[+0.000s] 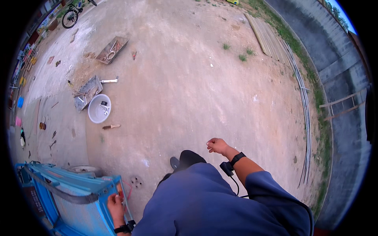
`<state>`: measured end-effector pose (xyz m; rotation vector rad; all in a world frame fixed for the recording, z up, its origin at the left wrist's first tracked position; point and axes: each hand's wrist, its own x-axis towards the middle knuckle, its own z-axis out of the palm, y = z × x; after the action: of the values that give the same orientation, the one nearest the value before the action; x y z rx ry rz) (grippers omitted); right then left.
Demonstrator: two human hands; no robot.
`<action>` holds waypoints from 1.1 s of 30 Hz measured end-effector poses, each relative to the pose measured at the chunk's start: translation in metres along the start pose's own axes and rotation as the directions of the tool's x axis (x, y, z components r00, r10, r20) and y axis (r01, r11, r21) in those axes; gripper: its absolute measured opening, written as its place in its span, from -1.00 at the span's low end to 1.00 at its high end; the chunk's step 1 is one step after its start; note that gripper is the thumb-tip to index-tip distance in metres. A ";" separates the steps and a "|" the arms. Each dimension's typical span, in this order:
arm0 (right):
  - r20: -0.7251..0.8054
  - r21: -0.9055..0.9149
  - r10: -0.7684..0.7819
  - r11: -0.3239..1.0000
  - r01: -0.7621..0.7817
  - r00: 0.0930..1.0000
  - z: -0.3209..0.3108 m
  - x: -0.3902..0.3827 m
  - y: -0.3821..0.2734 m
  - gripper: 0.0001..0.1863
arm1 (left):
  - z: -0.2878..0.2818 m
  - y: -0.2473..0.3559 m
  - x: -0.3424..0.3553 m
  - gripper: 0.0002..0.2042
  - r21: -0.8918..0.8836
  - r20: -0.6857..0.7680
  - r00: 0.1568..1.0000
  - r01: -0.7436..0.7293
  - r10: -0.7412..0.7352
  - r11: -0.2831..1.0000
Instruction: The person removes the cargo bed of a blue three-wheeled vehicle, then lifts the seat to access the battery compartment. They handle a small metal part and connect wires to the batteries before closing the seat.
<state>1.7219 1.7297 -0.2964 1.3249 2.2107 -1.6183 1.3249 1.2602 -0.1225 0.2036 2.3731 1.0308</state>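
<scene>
My left hand (115, 205) hangs low on the left, fingers curled, with nothing visible in it. It overlaps the end of a blue metal cart (75, 192) in the picture; whether it touches the cart I cannot tell. My right hand (216, 146) is out ahead of my body over the concrete, its fingers loosely curled in and holding nothing I can see. Each wrist has a black band, and a small black device (226, 168) with a cable hangs by the right one. My dark shoe (174, 162) shows below my blue clothing.
Ahead left stand a white basin (99, 109) with metal tools, a grey tool tray (89, 91) and a rusty metal tray (112, 50). A wooden-handled brush (111, 126) lies nearby. Along the right wall are long metal pipes (305, 106), corrugated sheets (267, 37) and a ladder (343, 105).
</scene>
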 end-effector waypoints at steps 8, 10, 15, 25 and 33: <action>0.103 0.046 0.195 0.979 -0.201 0.975 -0.059 0.163 -0.149 -0.74 | -0.072 0.024 0.102 -0.72 0.148 -0.608 0.756 -0.193 0.244 0.970; 0.156 -0.091 0.069 0.994 -0.055 0.985 -0.060 0.234 -0.154 -0.65 | -0.093 0.009 0.123 -0.70 0.165 -0.738 0.628 -0.185 0.246 0.969; 0.161 0.021 0.125 0.991 -0.130 0.979 -0.072 0.356 -0.279 -0.60 | -0.123 0.053 0.135 -0.61 0.231 -0.874 0.461 0.114 0.154 0.966; 0.281 -0.088 -0.066 0.992 0.094 0.957 0.010 0.482 -0.502 -0.60 | -0.230 0.078 0.107 -0.35 0.465 -0.884 0.372 0.633 0.283 0.619; 0.372 -0.199 -0.063 0.969 0.146 0.926 0.079 0.510 -0.569 -0.60 | -0.298 0.043 0.194 -0.43 0.430 -0.887 0.419 0.597 0.194 0.677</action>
<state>0.9881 1.9283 -0.1883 0.7863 2.1810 -1.4495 0.9990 1.1675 -0.0049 -0.5890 3.5628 -0.1576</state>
